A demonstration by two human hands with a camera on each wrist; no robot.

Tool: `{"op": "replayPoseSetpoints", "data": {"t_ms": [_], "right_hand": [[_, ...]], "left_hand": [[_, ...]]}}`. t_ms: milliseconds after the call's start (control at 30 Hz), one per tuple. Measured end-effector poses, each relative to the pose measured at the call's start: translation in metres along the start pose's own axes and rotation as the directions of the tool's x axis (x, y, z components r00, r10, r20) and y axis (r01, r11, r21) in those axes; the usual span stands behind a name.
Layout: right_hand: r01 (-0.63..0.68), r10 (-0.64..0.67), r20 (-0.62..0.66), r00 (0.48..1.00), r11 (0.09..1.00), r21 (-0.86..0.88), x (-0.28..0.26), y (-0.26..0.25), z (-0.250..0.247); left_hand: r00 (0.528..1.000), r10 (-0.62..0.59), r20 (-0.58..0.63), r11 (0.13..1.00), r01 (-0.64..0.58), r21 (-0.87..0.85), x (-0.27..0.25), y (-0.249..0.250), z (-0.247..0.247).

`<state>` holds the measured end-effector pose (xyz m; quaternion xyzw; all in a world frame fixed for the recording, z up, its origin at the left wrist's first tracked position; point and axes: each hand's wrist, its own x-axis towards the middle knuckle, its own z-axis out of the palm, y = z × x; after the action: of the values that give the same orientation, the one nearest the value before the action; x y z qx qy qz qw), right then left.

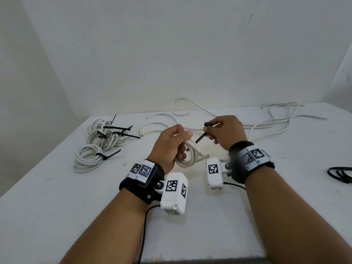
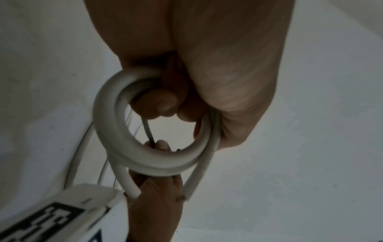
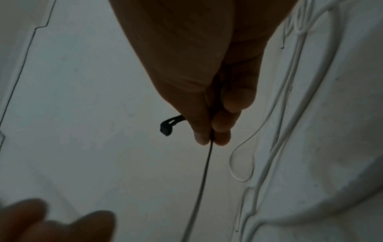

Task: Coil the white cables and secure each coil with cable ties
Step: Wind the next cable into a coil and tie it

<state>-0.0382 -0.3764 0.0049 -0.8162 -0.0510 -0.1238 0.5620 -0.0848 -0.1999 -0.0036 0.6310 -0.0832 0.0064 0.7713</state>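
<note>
My left hand [image 1: 172,144] grips a small coil of white cable [image 1: 187,156] above the table's middle; in the left wrist view the coil [image 2: 124,131] hangs as a round loop below my curled fingers, with two cut ends pointing down. My right hand [image 1: 222,133] pinches a black cable tie [image 1: 202,137] just right of the coil. The tie's head [image 1: 206,124] sticks out past my fingers. The right wrist view has the tie's strap [image 3: 204,176] running down from my fingertips and its head [image 3: 167,126] to the left.
Three tied white coils [image 1: 102,139] with black ties lie at the left of the white table [image 1: 57,206]. Loose white cables [image 1: 274,119] sprawl along the back and right. Spare black ties [image 1: 340,173] lie at the right edge. Walls close in behind and left.
</note>
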Motion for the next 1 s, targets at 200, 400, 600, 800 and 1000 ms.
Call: {"op": "replayPoseSetpoints", "data": {"t_ms": [200, 400, 600, 800, 1000], "right_hand": [[-0.018, -0.022, 0.172, 0.985, 0.973, 0.23, -0.002, -0.008, 0.0], [-0.078, 0.024, 0.229, 0.973, 0.97, 0.229, -0.003, -0.005, -0.002], [-0.107, 0.057, 0.285, 0.957, 0.981, 0.163, -0.003, -0.001, -0.005], [-0.144, 0.054, 0.51, 0.859, 0.98, 0.139, -0.013, -0.006, 0.009], [-0.196, 0.019, 0.62, 0.785, 0.956, 0.219, -0.012, -0.002, 0.002]], "left_hand": [[0.99, -0.136, -0.037, 0.987, 0.138, 0.079, 0.0, -0.003, 0.0], [0.982, -0.183, -0.035, 0.976, 0.186, 0.114, -0.001, 0.0, 0.003], [0.981, -0.191, -0.02, 0.979, 0.192, 0.075, -0.001, 0.0, 0.0], [0.991, -0.136, -0.021, 0.988, 0.137, 0.067, -0.004, -0.002, 0.005], [0.997, -0.076, -0.014, 0.995, 0.077, 0.067, -0.004, -0.005, 0.006]]}}
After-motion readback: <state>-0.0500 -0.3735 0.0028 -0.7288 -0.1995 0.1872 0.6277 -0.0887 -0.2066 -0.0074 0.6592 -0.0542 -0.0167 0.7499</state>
